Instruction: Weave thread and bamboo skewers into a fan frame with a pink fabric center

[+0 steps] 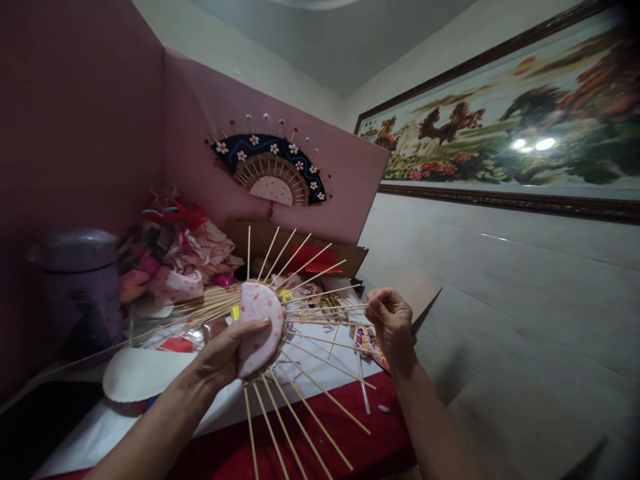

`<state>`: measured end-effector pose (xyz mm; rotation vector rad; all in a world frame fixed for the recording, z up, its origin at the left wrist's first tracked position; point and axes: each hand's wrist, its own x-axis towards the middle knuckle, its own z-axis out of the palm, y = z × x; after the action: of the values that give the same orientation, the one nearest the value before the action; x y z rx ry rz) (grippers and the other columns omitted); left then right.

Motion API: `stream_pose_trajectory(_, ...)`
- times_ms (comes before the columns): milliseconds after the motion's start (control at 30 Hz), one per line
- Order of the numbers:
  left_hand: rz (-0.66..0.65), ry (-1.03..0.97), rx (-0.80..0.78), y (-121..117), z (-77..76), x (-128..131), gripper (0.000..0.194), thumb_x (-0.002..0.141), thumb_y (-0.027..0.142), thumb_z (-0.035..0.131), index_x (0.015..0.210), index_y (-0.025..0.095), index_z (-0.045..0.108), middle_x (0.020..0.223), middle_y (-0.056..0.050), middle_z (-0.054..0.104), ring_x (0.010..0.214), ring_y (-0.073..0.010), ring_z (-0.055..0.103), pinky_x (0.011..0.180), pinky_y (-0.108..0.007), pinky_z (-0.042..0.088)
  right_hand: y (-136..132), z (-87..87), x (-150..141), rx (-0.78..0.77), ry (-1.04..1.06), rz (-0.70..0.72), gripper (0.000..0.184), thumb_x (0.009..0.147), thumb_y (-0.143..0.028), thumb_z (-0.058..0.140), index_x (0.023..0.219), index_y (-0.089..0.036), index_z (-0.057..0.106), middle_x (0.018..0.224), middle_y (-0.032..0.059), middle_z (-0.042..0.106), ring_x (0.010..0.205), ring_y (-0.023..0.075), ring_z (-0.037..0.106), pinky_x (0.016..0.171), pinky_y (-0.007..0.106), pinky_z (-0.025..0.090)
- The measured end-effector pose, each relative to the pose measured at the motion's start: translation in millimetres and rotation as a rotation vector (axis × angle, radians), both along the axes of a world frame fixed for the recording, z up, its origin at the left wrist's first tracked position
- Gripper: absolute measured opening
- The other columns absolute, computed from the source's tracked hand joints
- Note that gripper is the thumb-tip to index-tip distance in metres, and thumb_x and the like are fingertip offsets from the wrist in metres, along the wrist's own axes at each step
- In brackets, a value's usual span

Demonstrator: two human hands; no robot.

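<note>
Left hand (223, 360) has the spotted half-disc (260, 320) clamped pretty snugly, thumb on its face, held up over the table (75, 427). Sticks (249, 253) poke out all around its curved edge. Right hand (393, 323) has its fingertips pinched together on the end of one stick. There's also a flowery fan (274, 191) up on the pink board (345, 180) behind.

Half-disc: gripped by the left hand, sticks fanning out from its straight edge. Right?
Not quite: in the head view, the sticks fan out from the half-disc's curved edge. The left hand does grip it.
</note>
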<state>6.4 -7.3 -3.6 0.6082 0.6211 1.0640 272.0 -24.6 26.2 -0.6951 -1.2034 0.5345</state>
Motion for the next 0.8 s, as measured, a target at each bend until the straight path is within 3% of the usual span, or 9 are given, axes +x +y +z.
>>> stream_pose_trajectory(300,0.037,0.059,0.003,0,-0.2,0,0.014,0.066,0.004,0.068,0.079,0.008,0.067,0.071,-0.011,0.073,0.056,-0.0189,0.067,0.056,-0.026,0.056,5,1.7,4,0.029,-0.021,-0.061,0.026,0.066,-0.032,0.076,0.064,-0.019,0.053,0.063,-0.0034,0.046,0.051,0.0080,0.036,0.047,0.023,0.027)
stream_pose_trajectory(467,-0.040,0.052,0.000,-2,-1.7,0,0.011,0.066,0.004,0.068,0.076,0.008,0.067,0.067,-0.010,0.072,0.053,-0.0182,0.066,0.050,-0.024,0.055,8,0.7,5,-0.013,0.023,-0.042,0.028,0.066,-0.035,0.075,0.064,-0.019,0.051,0.061,-0.0043,0.044,0.048,0.0070,0.034,0.045,0.022,0.027)
stream_pose_trajectory(633,-0.075,0.042,0.002,-4,-0.6,-2,0.009,0.068,0.006,0.066,0.077,0.007,0.068,0.067,-0.010,0.072,0.053,-0.0176,0.066,0.051,-0.024,0.055,29,-24.2,9,-0.132,0.042,0.020,0.028,0.067,-0.039,0.073,0.064,-0.019,0.053,0.053,-0.0069,0.039,0.044,0.0063,0.029,0.041,0.020,0.023)
stream_pose_trajectory(800,-0.091,0.008,0.016,-4,-0.1,-3,0.012,0.068,0.007,0.067,0.080,0.007,0.069,0.070,-0.010,0.073,0.055,-0.0184,0.066,0.053,-0.025,0.055,46,-55.2,0,-0.122,-0.330,-0.023,0.019,0.068,-0.034,0.072,0.061,-0.019,0.063,0.060,-0.0012,0.055,0.057,0.0117,0.047,0.053,0.024,0.038)
